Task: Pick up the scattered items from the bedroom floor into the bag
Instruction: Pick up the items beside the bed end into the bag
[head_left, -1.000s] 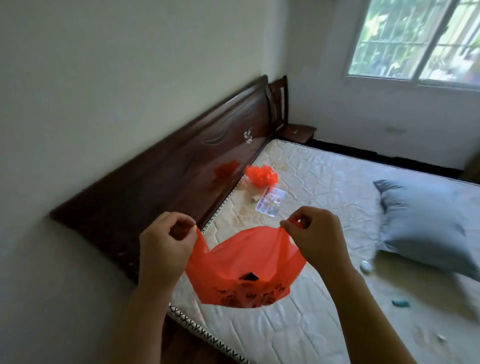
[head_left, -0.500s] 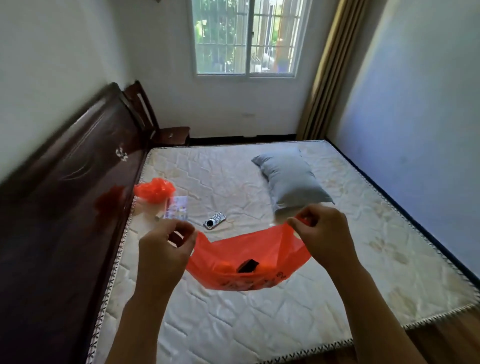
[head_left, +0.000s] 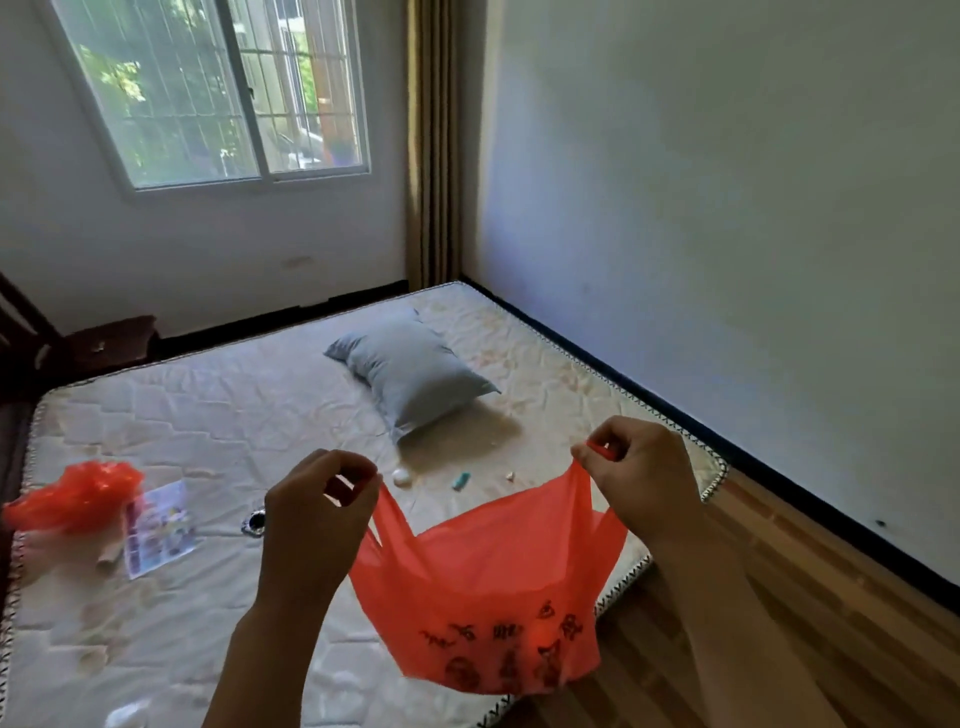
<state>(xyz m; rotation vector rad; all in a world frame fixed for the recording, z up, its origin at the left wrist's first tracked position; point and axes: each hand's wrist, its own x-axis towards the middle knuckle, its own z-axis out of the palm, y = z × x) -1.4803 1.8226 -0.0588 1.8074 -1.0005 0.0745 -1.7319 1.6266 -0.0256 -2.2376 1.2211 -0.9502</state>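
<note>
Holding a thin orange plastic carrier bag (head_left: 488, 587) open by its two handles, a person stands at the corner of a bare quilted mattress (head_left: 208, 415). The left hand (head_left: 317, 519) pinches one handle and the right hand (head_left: 639, 478) pinches the other, fingers curled tight. The bag hangs in the air between them, above the mattress corner and the wooden floor (head_left: 831, 597); its contents cannot be seen. Much seems left to collect: a small white ball (head_left: 401, 476), a teal scrap (head_left: 461, 480), a printed leaflet (head_left: 158, 527) and a crumpled orange bag (head_left: 72, 496) lie scattered on the mattress, near a grey pillow (head_left: 410, 371).
</note>
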